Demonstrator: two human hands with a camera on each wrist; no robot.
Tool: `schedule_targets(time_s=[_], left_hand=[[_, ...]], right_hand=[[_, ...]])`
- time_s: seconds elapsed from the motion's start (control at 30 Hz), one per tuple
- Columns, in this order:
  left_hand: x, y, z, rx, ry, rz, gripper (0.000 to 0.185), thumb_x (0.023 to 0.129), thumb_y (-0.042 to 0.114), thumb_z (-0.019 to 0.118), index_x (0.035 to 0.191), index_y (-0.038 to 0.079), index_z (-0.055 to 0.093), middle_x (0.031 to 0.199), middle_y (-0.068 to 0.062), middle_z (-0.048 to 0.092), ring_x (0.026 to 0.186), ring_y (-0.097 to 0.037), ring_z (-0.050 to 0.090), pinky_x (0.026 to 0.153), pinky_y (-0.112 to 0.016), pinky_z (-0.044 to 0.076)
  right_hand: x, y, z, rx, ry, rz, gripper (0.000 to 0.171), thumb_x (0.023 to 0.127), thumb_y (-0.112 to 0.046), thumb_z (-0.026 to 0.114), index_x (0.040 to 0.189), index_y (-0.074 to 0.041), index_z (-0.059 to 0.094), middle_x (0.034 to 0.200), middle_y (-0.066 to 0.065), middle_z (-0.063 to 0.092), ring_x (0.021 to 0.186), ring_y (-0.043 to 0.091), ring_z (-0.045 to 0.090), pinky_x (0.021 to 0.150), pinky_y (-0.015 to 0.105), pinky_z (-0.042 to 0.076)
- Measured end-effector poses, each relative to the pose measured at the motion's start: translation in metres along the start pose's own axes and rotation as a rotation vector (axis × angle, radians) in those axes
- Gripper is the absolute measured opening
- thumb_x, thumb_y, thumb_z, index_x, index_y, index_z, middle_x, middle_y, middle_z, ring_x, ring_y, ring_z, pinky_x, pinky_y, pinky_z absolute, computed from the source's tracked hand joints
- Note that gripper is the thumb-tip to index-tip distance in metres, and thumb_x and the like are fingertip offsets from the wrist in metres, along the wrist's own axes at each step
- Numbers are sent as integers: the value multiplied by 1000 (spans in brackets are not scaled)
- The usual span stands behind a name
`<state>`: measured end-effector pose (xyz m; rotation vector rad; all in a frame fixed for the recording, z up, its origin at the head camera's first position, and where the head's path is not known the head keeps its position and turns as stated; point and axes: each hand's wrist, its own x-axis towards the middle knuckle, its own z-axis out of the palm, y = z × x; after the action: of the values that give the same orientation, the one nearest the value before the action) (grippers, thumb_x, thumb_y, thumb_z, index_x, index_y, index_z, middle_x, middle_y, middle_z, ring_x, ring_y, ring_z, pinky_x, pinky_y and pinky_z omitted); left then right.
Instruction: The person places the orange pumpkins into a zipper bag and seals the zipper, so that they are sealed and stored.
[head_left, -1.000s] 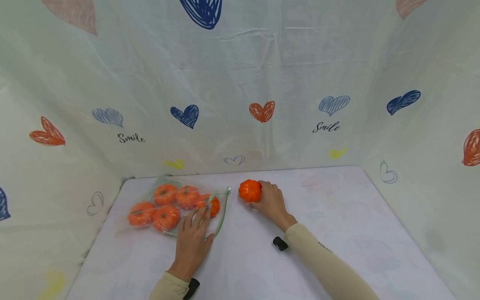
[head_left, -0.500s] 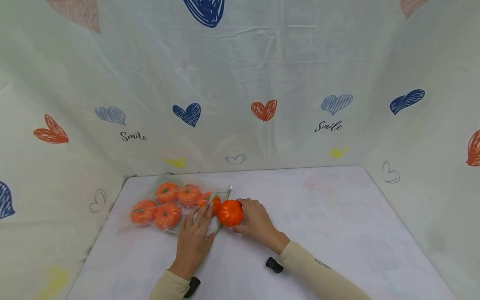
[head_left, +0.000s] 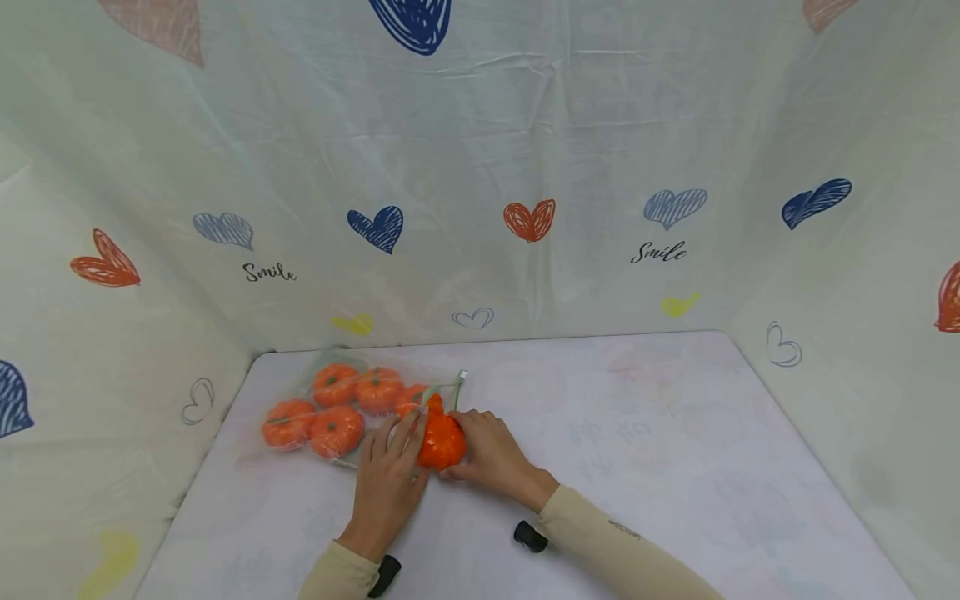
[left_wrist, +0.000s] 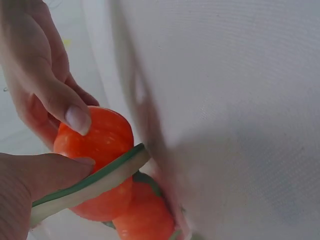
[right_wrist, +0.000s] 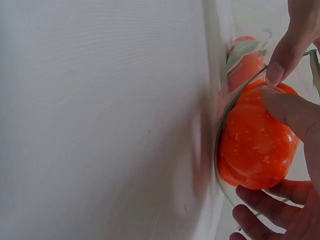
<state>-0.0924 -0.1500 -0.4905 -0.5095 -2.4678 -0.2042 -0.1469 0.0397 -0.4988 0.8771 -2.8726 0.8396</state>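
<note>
A see-through mesh bag [head_left: 322, 358] with a green-edged mouth lies at the left of the table, several small orange pumpkins [head_left: 337, 432] inside it. My left hand [head_left: 386, 492] holds the bag at its mouth; the green-and-white rim [left_wrist: 100, 182] runs along the thumb in the left wrist view. At that mouth, my right hand [head_left: 491, 458] grips another glossy, ribbed pumpkin [right_wrist: 257, 142], thumb on one side and fingers on the other. This pumpkin overlaps the rim and partly hides the nearest bagged pumpkin [head_left: 410, 400].
The white table [head_left: 637, 467] extends to the right, with its rounded far corners against a heart-printed curtain [head_left: 480, 167]. A white cord end [head_left: 462, 374] sticks out at the mouth's far corner. Black cameras [head_left: 530, 536] sit at the wrists.
My right hand has carried its pumpkin left and toward me, from beyond the bag's right side to the mouth beside my left fingers. The left hand and bag have stayed nearly still.
</note>
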Motion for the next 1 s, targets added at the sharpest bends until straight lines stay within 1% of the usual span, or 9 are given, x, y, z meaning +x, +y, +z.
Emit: schedule_targets(time_s=[0.2,0.33,0.4,0.5,0.63,0.77,0.87,0.93,1.0], left_hand=[[0,0,0,-10,16,11,98,55,13,105,142,3,64,136,-13,63,124,-40,54,96,-53,47],[-1,1,-1,-9,20,17,96,55,13,105,141,2,64,136,-13,63,123,-40,54,96,-53,46],[-1,1,-1,-11,23,21,96,55,12,104,141,2,64,136,-13,63,123,-40,54,97,-53,46],[-1,1,0,-9,31,28,92,55,11,104,139,2,66,136,-14,64,122,-40,54,96,-54,46],[-2,1,1,-6,43,33,89,55,9,102,136,2,67,135,-15,64,121,-40,55,96,-54,46],[-2,1,1,-14,50,30,91,55,9,102,139,2,66,136,-15,64,120,-40,55,95,-54,46],[-2,1,1,-19,53,25,94,55,9,102,141,2,65,137,-14,65,121,-40,55,94,-55,46],[-2,1,1,-22,55,24,93,55,9,102,140,2,66,136,-14,65,120,-40,55,94,-55,47],[-1,1,1,-21,57,25,89,57,10,101,138,2,67,135,-14,65,120,-40,56,94,-55,46]], right_hand=[[9,-4,6,-24,-6,-17,78,81,-33,92,144,-1,60,123,9,70,106,25,62,92,38,54],[14,-7,10,-33,-13,-10,79,83,-34,91,148,-3,57,130,9,69,110,26,62,95,39,54],[17,-8,12,-12,-17,-3,80,83,-33,90,149,-4,56,134,9,68,113,26,62,98,39,54],[20,-10,15,31,-15,4,79,83,-31,91,148,-4,55,136,9,68,113,25,62,100,38,53],[23,-12,18,67,-4,-6,79,81,-29,94,144,-2,56,134,9,67,115,25,61,101,36,53],[26,-10,22,38,5,-65,77,79,-28,96,142,-3,59,133,10,67,117,26,60,104,34,51],[26,-7,23,-2,19,-106,74,78,-30,96,140,-5,63,128,8,67,114,26,60,101,33,51],[25,-6,24,-1,27,-108,72,79,-30,96,139,-5,64,126,9,67,113,26,60,100,33,51],[24,-5,23,16,36,-89,69,80,-30,95,138,-5,65,126,8,68,113,26,61,100,35,52]])
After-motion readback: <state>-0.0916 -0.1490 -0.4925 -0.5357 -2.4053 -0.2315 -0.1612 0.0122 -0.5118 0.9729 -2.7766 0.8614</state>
